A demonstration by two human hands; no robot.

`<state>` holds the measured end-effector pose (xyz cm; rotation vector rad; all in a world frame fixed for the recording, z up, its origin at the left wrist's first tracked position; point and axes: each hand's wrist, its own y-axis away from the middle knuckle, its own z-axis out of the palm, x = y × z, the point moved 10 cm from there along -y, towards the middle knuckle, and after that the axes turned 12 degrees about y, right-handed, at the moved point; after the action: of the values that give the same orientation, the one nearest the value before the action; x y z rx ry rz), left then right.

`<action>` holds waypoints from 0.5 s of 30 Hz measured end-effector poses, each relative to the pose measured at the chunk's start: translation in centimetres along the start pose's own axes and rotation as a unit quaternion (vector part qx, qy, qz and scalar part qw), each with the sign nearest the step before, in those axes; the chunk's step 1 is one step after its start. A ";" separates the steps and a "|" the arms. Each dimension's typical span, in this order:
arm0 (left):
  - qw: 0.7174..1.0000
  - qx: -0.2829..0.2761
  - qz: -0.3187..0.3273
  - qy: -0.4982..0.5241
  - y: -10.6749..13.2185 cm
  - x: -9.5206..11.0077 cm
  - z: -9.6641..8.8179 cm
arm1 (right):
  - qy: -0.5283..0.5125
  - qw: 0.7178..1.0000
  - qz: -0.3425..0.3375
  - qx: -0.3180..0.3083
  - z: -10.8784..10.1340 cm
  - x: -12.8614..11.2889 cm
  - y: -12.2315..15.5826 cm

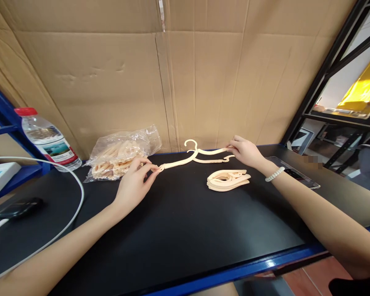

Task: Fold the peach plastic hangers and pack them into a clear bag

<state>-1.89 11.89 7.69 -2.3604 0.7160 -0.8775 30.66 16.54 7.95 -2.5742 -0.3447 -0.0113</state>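
A cream folding clothes hanger (179,163) is spread between my two hands above the black table, its hook pointing up and away. My left hand (135,183) pinches the tip of its left arm between thumb and fingers. The far end of its right arm sits in the closed fingers of my right hand (245,151). Below that arm, a separate lower bar ends in a small hook near my right fingertips. Nearer to me lies a small stack of folded hangers (227,181). Behind my left hand, a clear plastic bag (123,150) holds several more cream hangers.
At the left stand a water bottle (54,139) with a red cap and a white box (1,176). A white cable (82,193) loops past a black device (20,208). A phone (299,174) lies beyond my right wrist. Cardboard (203,74) walls the back.
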 end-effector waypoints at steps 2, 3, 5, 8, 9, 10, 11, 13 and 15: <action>0.999 0.011 -0.022 0.044 0.1 0.1 -0.9 | 0.010 1.000 0.006 0.015 -1.5 -0.4 0.2; 0.996 0.013 -0.040 0.073 0.1 0.1 -1.3 | 0.014 1.000 0.011 0.026 -2.3 -0.6 0.4; 0.987 0.017 -0.075 0.141 0.2 0.0 -1.8 | 0.018 0.999 0.022 0.045 -3.8 -0.9 0.7; 0.971 0.040 -0.099 0.213 0.1 0.4 -2.9 | 0.021 0.997 0.046 0.059 -5.3 -1.2 1.3; 0.968 0.049 -0.103 0.224 0.1 0.6 -3.2 | 0.028 0.996 0.054 0.063 -5.7 -1.3 1.6; 0.965 0.057 -0.107 0.233 0.0 0.7 -3.5 | 0.036 0.995 0.063 0.068 -6.0 -1.3 1.9; 0.962 0.062 -0.112 0.242 0.0 0.7 -3.6 | 0.042 0.994 0.072 0.074 -6.2 -1.3 2.1; 0.953 0.070 -0.129 0.266 0.1 0.4 -3.7 | 0.050 0.992 0.088 0.078 -6.4 -1.3 2.6; 0.941 0.080 -0.148 0.293 0.3 -0.1 -3.6 | 0.058 0.991 0.101 0.071 -6.3 -1.3 2.8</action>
<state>-4.56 10.78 9.81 -2.0906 0.4787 -1.7435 30.42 10.71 11.78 -2.4417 -0.0378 -0.0613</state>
